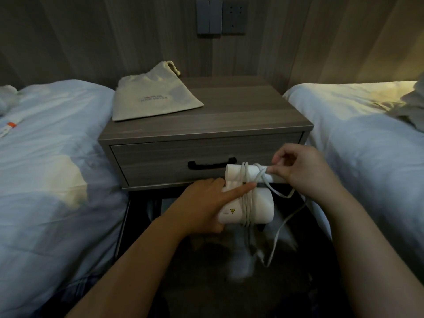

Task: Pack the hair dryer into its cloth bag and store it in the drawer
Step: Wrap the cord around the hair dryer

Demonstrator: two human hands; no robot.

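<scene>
Holding the dryer [249, 200] in mid-air in front of the drawer [206, 162], both hands are working on it. The left hand [202, 207] is gripping the dryer's lower, wider barrel from the left side: palm and thumb are wrapping the left end, and the index finger [241, 188] is lying extended across the top of the barrel, its tip touching the wound cord [246, 203]. The right hand [302, 171] is closing thumb and forefinger in a pinch on a strand of cord at the right end of the dryer's upper, narrower tube; the remaining fingers are curling loosely above it. Several turns of cord are already lying around both tubes of the folded dryer, between the two hands. A loose length of cord is running from the pinch down and to the right, then hanging in a loop below the dryer; its end is too blurred to make out. A small yellow warning triangle is showing on the barrel just right of the left thumb.

The bag [151, 97] is lying flat on the back left of the nightstand [241, 115] top, drawstring mouth pointing toward the wall, well apart from both hands. The drawer is sitting closed, its dark handle [212, 165] just left of the dryer's upper tube. Beds [46, 157] are flanking the nightstand on both sides.
</scene>
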